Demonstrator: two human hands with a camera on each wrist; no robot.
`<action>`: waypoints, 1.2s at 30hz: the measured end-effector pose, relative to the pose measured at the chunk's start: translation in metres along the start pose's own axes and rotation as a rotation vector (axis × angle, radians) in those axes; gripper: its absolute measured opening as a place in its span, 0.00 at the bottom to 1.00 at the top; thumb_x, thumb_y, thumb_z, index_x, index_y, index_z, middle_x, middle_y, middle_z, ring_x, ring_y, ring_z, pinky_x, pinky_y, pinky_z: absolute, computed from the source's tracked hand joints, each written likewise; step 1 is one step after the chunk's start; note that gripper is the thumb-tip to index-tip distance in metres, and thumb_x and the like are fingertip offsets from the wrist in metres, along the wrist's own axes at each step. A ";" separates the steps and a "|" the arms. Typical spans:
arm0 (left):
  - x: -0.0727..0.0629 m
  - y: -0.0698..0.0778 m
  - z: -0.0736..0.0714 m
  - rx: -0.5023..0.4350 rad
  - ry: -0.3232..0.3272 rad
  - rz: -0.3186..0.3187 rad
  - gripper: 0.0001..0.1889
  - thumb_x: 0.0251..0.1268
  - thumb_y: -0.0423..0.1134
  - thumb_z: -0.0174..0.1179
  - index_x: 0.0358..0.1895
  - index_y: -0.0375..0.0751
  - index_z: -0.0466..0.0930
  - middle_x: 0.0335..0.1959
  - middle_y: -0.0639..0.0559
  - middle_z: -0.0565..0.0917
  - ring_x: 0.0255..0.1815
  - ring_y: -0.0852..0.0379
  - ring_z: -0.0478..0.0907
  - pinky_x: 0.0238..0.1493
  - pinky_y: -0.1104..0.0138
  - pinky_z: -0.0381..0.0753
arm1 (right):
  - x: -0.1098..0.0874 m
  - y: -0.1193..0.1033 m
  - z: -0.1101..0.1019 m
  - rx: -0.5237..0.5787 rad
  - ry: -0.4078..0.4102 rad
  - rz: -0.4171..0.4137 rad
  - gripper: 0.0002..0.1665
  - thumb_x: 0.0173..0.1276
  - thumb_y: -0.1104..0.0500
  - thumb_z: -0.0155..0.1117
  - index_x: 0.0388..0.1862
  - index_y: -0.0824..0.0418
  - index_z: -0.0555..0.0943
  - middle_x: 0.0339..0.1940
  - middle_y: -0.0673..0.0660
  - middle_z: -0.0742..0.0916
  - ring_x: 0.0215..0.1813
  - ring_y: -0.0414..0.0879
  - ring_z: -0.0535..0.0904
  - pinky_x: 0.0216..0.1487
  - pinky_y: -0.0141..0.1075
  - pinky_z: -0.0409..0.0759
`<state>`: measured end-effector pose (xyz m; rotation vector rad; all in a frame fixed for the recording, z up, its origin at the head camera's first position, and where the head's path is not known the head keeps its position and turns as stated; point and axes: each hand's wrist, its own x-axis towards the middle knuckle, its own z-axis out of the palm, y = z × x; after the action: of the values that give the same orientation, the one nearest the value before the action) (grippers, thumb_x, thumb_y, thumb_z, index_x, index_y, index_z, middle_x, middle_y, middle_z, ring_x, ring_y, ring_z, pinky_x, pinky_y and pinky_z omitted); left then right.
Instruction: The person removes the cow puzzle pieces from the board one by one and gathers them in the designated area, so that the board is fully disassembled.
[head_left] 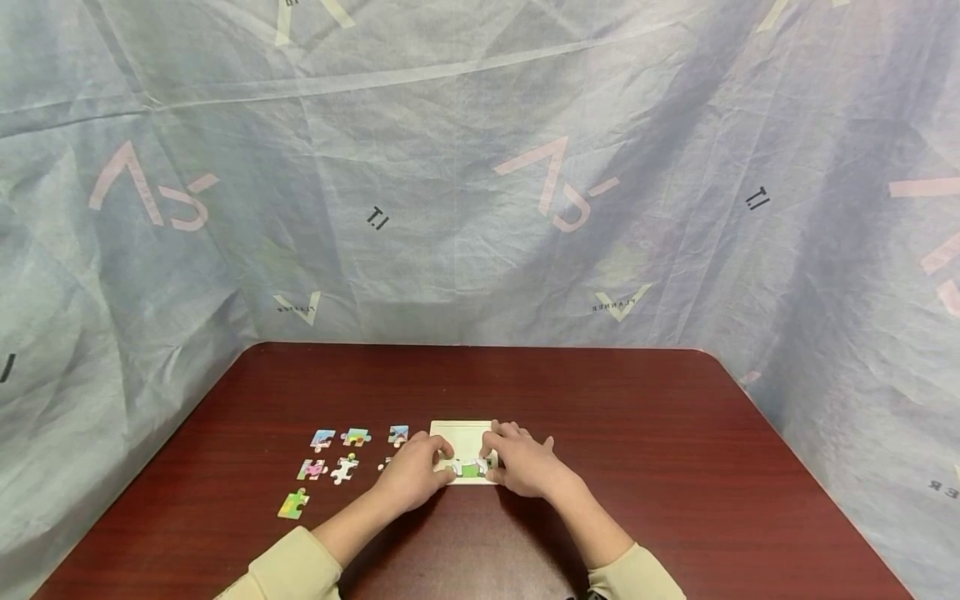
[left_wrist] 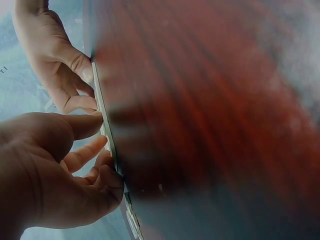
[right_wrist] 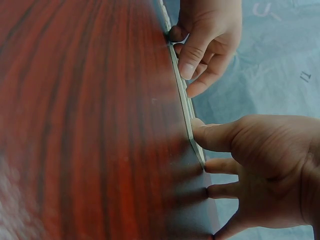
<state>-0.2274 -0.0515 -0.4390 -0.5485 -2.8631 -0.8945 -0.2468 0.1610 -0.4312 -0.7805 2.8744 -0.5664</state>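
Observation:
A pale puzzle board [head_left: 461, 427] with a raised rim lies flat on the table, with green-and-white puzzle pieces [head_left: 470, 471] along its near side. My left hand [head_left: 411, 471] reaches over the board's left side, thumb and index fingertips down on it with a gap between them. On the other side, my right hand [head_left: 525, 458] spreads its fingers; the right wrist view shows its thumb on the board's edge [right_wrist: 186, 107] and its outer fingertips reaching down to the table. The fingers hide the corner pieces, and no piece shows between the fingertips.
Several loose puzzle pieces [head_left: 345, 469] lie spread left of the board, one partly hidden by the left hand. A green-and-yellow piece [head_left: 294, 503] is nearest the front. Grey printed cloth [head_left: 457, 208] hangs behind and beside the dark red table [head_left: 637, 417].

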 end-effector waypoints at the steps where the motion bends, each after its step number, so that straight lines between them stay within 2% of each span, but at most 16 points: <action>1: 0.000 0.001 0.000 0.001 -0.001 -0.001 0.11 0.55 0.34 0.73 0.39 0.39 0.82 0.30 0.50 0.72 0.30 0.57 0.68 0.33 0.62 0.71 | 0.000 0.000 0.000 -0.001 0.000 0.000 0.11 0.68 0.58 0.71 0.42 0.50 0.75 0.75 0.65 0.69 0.74 0.71 0.62 0.53 0.84 0.54; 11: 0.001 0.004 0.000 0.011 -0.019 -0.018 0.09 0.56 0.33 0.73 0.37 0.41 0.81 0.30 0.50 0.72 0.30 0.57 0.68 0.33 0.63 0.70 | 0.000 0.000 -0.001 0.007 -0.003 0.000 0.11 0.69 0.58 0.70 0.42 0.50 0.75 0.75 0.66 0.69 0.74 0.70 0.62 0.53 0.83 0.55; 19: 0.001 0.002 0.002 0.013 -0.019 -0.023 0.12 0.56 0.32 0.73 0.38 0.42 0.78 0.30 0.51 0.72 0.29 0.57 0.67 0.31 0.63 0.69 | 0.001 0.001 0.000 0.005 -0.009 0.010 0.11 0.69 0.58 0.70 0.42 0.50 0.76 0.76 0.65 0.68 0.75 0.70 0.61 0.54 0.83 0.55; 29: 0.003 0.002 0.002 -0.030 0.018 0.003 0.15 0.49 0.28 0.74 0.34 0.43 0.75 0.30 0.53 0.74 0.31 0.58 0.69 0.33 0.63 0.71 | -0.001 0.000 0.000 0.001 -0.015 0.005 0.11 0.69 0.57 0.70 0.43 0.49 0.76 0.76 0.63 0.69 0.75 0.69 0.61 0.54 0.83 0.54; 36: 0.002 0.002 0.002 -0.072 0.032 0.000 0.12 0.57 0.28 0.70 0.33 0.43 0.75 0.22 0.59 0.75 0.22 0.63 0.69 0.27 0.67 0.70 | -0.001 0.001 0.001 -0.003 -0.005 0.003 0.11 0.68 0.57 0.71 0.43 0.50 0.76 0.75 0.63 0.69 0.74 0.70 0.62 0.54 0.83 0.54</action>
<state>-0.2289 -0.0485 -0.4390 -0.5357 -2.8121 -0.9999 -0.2465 0.1616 -0.4320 -0.7772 2.8721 -0.5601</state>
